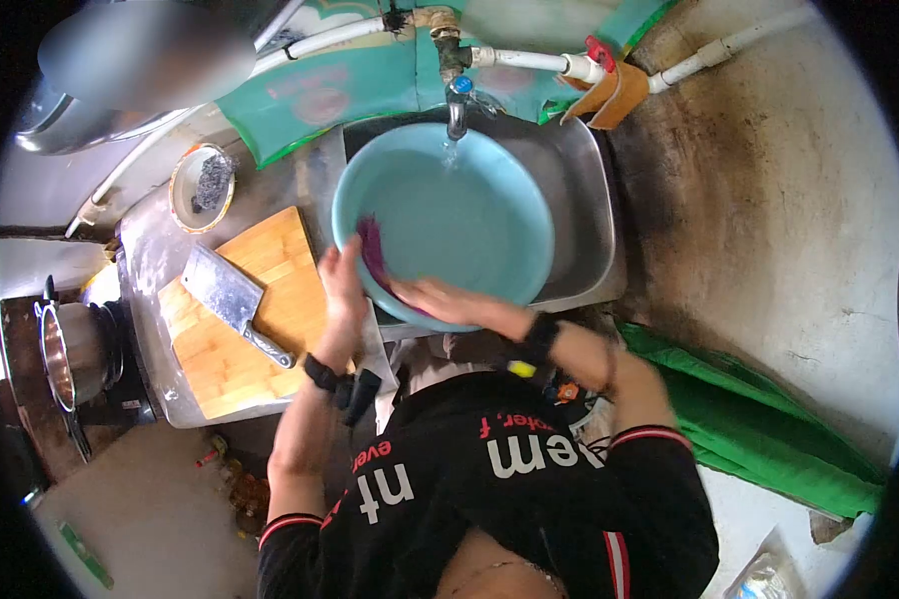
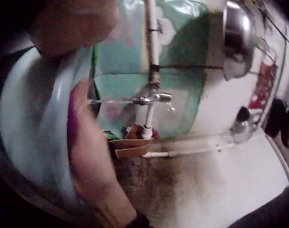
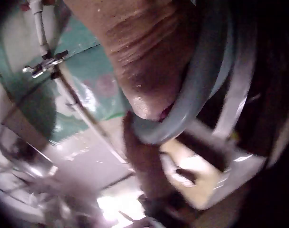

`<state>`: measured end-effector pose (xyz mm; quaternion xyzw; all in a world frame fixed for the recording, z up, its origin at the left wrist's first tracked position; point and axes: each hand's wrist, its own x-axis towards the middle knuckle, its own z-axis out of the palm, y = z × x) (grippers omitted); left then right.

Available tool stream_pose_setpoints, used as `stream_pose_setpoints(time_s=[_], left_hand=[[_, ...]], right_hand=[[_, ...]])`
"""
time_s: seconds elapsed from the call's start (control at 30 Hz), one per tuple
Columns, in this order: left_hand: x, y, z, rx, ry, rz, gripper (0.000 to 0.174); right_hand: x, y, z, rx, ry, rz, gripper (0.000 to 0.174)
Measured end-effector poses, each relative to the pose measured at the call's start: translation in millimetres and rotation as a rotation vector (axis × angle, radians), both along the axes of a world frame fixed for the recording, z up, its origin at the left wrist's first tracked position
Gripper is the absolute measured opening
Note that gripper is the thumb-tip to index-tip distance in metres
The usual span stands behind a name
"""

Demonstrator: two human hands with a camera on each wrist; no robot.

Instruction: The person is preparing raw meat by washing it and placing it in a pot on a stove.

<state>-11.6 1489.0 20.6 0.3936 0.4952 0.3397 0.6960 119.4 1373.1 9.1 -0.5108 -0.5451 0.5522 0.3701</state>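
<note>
A large light-blue plastic basin (image 1: 449, 240) sits in the sink, holding water. My left hand (image 1: 341, 290) is at its left rim, thumb side over the edge and fingers against the outside. Along the near-left inner wall lies a limp purple cloth (image 1: 372, 248). My right hand (image 1: 440, 298) reaches over the near rim, its fingers curled on the cloth's lower end. In the right wrist view, the right hand's wet knuckles (image 3: 144, 90) bend down inside the rim, with a purple bit at the fingertips. The faucet (image 1: 457, 105) runs a thin stream into the basin.
A wooden cutting board (image 1: 210, 349) with a cleaver (image 1: 225, 290) on it is left of the sink. Behind it stands a bowl (image 1: 185, 200) holding a grey scouring pad. A pot (image 1: 75, 349) is at far left, and green fabric (image 1: 749, 419) hangs at right.
</note>
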Motion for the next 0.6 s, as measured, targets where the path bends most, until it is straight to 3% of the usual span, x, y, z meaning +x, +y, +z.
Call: stream_pose_setpoints(time_s=[0.07, 0.17, 0.23, 0.27, 0.33, 0.4, 0.5, 0.53, 0.6], left_hand=[[0.4, 41.7, 12.8, -0.144, -0.028, -0.173, 0.022], [5.4, 69.7, 23.7, -0.138, 0.059, -0.380, 0.028], [8.2, 41.4, 37.8, 0.058, 0.341, -0.437, 0.031], [4.0, 13.5, 43.7, 0.142, 0.490, -0.464, 0.033], [-1.1, -46.0, 17.1, 0.423, 0.439, -0.269, 0.035], [-6.3, -37.9, 1.7, 0.220, 0.325, -0.271, 0.033], [-9.2, 3.1, -3.8, -0.049, 0.122, -0.281, 0.029], [-4.8, 18.3, 14.5, -0.121, 0.099, -0.307, 0.028], [0.1, 14.9, 27.8, 0.130, 0.279, -0.346, 0.030]], right_hand=[[63.0, -62.0, -68.4, 0.177, -0.392, 0.334, 0.043], [61.2, -66.4, -47.0, -0.083, -0.609, 0.498, 0.040], [61.4, -62.0, -28.0, -0.254, -0.762, 0.584, 0.038], [18.7, -61.2, -22.5, -0.133, -0.456, 0.019, 0.034], [-5.5, -13.4, 13.5, 0.023, -0.110, -0.141, 0.034], [17.7, -36.2, -6.1, 0.068, -0.235, -0.017, 0.034], [119.7, -85.2, -56.1, 0.027, -0.705, 0.359, 0.036], [110.2, -84.6, -55.1, 0.026, -0.731, 0.345, 0.036], [54.0, -82.7, -42.9, 0.007, -0.773, 0.322, 0.037]])
